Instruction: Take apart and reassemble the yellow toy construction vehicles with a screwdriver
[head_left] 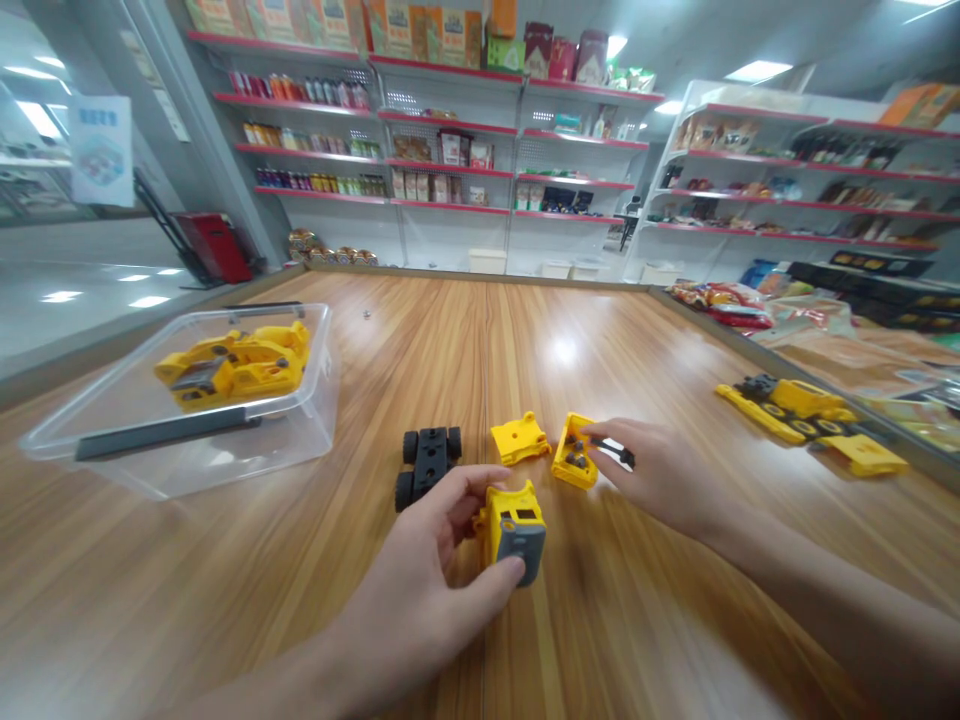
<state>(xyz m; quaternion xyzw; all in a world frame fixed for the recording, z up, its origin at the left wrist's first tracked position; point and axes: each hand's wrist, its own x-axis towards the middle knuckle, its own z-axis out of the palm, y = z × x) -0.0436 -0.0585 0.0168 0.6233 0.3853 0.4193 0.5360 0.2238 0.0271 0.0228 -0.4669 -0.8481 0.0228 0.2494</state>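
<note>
My left hand (431, 560) grips a yellow toy-truck cab with a grey front (514, 530), held just above the wooden table (300, 560). My right hand (660, 475) pinches a small black tool or part (619, 455) against an open yellow toy piece (574, 452) lying on the table. A second yellow piece (519, 438) lies just left of it. A black wheeled chassis (429, 462) sits beyond my left hand's fingers.
A clear plastic box (97, 440) with yellow toy parts (236, 365) and a dark handle stands at the left. Another yellow toy vehicle in parts (810, 415) lies at the right edge. Shop shelves (450, 150) line the back.
</note>
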